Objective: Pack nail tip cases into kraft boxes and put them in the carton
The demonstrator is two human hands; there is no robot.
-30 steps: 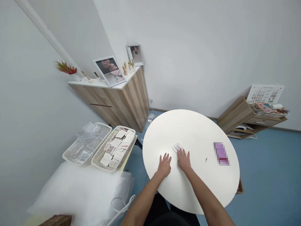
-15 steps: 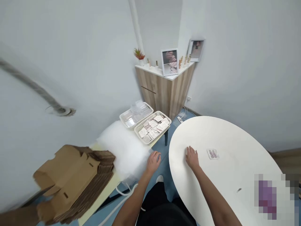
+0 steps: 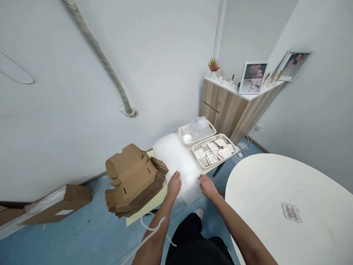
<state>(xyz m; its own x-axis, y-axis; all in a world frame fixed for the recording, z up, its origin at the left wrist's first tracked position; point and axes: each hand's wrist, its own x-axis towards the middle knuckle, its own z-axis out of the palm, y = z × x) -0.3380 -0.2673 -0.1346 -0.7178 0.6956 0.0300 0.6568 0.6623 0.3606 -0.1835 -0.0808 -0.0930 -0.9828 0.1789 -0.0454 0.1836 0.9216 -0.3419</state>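
Observation:
My left hand (image 3: 174, 184) is over the near left part of a stack of white foam sheets (image 3: 176, 154), its fingers stretched out and nothing in them. At the near right edge of the same stack is my right hand (image 3: 207, 186), open with the fingers slightly bent. I cannot tell whether either hand presses on the foam. Just left of my left hand lies a pile of flat brown cardboard boxes (image 3: 135, 180). Beyond my right hand stands a white basket of small printed cards (image 3: 215, 151). Behind it is another basket with clear plastic cases (image 3: 197, 130).
A round white table (image 3: 256, 191) on the right bears a small clear case with pinkish pieces (image 3: 291, 212). A wooden cabinet (image 3: 226, 106) with picture frames and a plant fills the corner. A white cord (image 3: 149, 239) hangs by my left arm. Cardboard boxes (image 3: 74, 198) stand on the floor at left.
My view has turned left. My right hand has left the round table and come over to the foam sheets. My left hand has moved further onto the foam.

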